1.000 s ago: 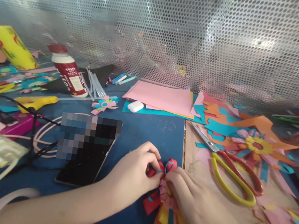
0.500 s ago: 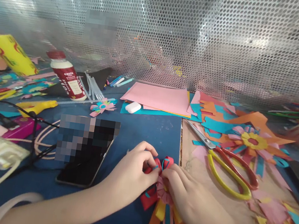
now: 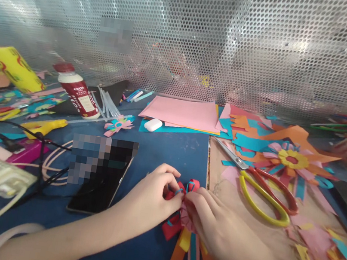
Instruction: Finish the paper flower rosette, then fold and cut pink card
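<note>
Both my hands work at a paper flower (image 3: 186, 219) with red and blue looped petals, a pleated pink middle and hanging strips of orange, yellow, pink and blue. My left hand (image 3: 160, 193) pinches a red loop at the flower's left side between thumb and fingers. From the right, my right hand (image 3: 212, 216) presses its closed fingers on the flower's middle, covering part of it. Scissors (image 3: 259, 188) with one yellow and one red handle lie right of my hands. A finished-looking paper flower (image 3: 292, 160) with a yellow middle rests beyond them.
Pink paper sheets (image 3: 181, 111) and a white earbud case (image 3: 153, 125) lie ahead. On the left are a phone (image 3: 105, 185), cables, a yellow glue gun (image 3: 43, 127) and a bottle (image 3: 78, 92). Paper scraps (image 3: 322, 248) cover the right. A perforated metal screen (image 3: 188, 32) stands behind.
The view has shifted slightly. Both hands stay on the flower, and my right fingers have moved a little over its middle and upper loops.
</note>
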The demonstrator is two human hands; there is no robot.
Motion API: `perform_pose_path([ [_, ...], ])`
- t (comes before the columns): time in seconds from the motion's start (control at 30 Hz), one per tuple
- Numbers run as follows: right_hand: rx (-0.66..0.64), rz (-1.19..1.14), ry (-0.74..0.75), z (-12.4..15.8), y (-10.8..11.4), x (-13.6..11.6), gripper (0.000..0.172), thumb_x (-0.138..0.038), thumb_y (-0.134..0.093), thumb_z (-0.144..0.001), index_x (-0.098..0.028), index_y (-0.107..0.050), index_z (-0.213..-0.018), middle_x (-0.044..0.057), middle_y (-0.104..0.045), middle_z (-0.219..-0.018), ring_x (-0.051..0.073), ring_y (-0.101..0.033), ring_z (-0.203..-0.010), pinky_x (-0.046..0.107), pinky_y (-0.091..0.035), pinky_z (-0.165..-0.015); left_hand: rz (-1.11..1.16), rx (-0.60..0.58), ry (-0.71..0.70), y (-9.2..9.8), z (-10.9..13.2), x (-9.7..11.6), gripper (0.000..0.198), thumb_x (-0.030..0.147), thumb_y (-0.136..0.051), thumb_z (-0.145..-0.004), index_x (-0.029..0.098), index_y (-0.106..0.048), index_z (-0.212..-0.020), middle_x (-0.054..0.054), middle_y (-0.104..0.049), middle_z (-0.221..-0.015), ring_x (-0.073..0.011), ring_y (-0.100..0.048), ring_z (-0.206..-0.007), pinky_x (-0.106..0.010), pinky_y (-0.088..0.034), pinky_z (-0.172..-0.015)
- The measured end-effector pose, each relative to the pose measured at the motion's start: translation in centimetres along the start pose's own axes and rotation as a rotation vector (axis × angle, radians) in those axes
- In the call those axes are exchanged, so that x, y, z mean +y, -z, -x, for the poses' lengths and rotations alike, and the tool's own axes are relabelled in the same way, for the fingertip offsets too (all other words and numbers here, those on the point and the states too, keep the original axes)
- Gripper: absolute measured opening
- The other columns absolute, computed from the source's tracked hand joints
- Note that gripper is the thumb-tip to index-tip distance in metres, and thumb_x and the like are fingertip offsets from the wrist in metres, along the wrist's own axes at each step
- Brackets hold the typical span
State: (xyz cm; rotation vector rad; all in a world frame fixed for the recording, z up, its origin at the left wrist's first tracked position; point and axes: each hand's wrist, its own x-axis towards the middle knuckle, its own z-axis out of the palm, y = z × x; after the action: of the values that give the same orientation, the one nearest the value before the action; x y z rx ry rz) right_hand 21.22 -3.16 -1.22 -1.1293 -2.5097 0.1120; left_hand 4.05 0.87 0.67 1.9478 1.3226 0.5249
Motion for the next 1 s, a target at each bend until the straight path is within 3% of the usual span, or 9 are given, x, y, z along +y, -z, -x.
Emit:
perform_pose_path([
  [0.2,0.058,0.019,-0.007,0.1,1.0,-0.8,0.022,-0.011,-0.033,-0.091,-0.015,-0.053,-0.080,0.006,-0.056,-0.075,0.014,-0.053,-0.061,0.023,-0.045,-0.051,-0.021,-0.051,-0.040,1.5,0.5,-0.1,0.011,0.024,-0.052,-0.078,0.017,-0.060,-0.074,-0.005,-0.055,-0.113,-0.0124,-0.058,-0.073,-0.029,-0.048,-0.072],
  [0.27,0.075,0.050,0.003,0.1,1.1,-1.1,0.024,-0.013,-0.033,-0.092,-0.015,-0.053,-0.079,0.005,-0.055,-0.073,0.014,-0.053,-0.061,0.024,-0.044,-0.051,-0.082,-0.051,-0.089,2.1,0.7,0.0,0.006,0.020,-0.053,-0.076,0.018,-0.059,-0.078,-0.005,-0.054,-0.114,-0.0138,-0.058,-0.080,-0.030,-0.048,-0.075],
  [0.4,0.095,0.142,0.064,0.4,1.0,-1.1,0.026,-0.012,-0.030,-0.092,-0.014,-0.054,-0.080,0.005,-0.055,-0.073,0.015,-0.054,-0.063,0.026,-0.046,-0.055,-0.244,-0.053,-0.315,3.2,1.2,-0.1,0.014,0.017,-0.051,-0.077,0.021,-0.057,-0.089,-0.005,-0.050,-0.120,-0.0197,-0.051,-0.104,-0.038,-0.040,-0.093],
  [0.5,0.080,0.230,0.140,0.8,0.9,-0.8,0.026,-0.010,-0.030,-0.091,-0.014,-0.055,-0.083,0.005,-0.056,-0.074,0.017,-0.054,-0.065,0.029,-0.047,-0.057,-0.353,-0.051,-0.428,3.7,1.1,-0.1,0.021,0.016,-0.050,-0.079,0.023,-0.057,-0.098,-0.006,-0.051,-0.116,-0.0213,-0.046,-0.109,-0.040,-0.035,-0.099],
  [0.73,0.021,0.108,0.036,1.9,0.8,-1.1,0.021,-0.017,-0.043,-0.088,-0.015,-0.058,-0.102,0.008,-0.059,-0.089,0.019,-0.055,-0.082,0.031,-0.050,-0.067,-0.259,-0.213,-0.431,3.5,0.0,-0.1,0.030,0.013,-0.048,-0.078,0.022,-0.055,-0.105,-0.004,-0.056,-0.101,-0.0169,-0.051,-0.096,-0.030,-0.042,-0.088],
  [1.0,0.035,0.209,0.044,3.0,-0.2,-0.9,0.023,-0.025,-0.051,-0.083,-0.019,-0.060,-0.104,0.007,-0.061,-0.099,0.021,-0.054,-0.086,0.033,-0.048,-0.071,-0.285,-0.239,-0.475,3.4,0.2,-0.8,0.024,0.013,-0.050,-0.075,0.021,-0.057,-0.097,-0.002,-0.058,-0.087,-0.0167,-0.052,-0.082,-0.033,-0.042,-0.081],
])
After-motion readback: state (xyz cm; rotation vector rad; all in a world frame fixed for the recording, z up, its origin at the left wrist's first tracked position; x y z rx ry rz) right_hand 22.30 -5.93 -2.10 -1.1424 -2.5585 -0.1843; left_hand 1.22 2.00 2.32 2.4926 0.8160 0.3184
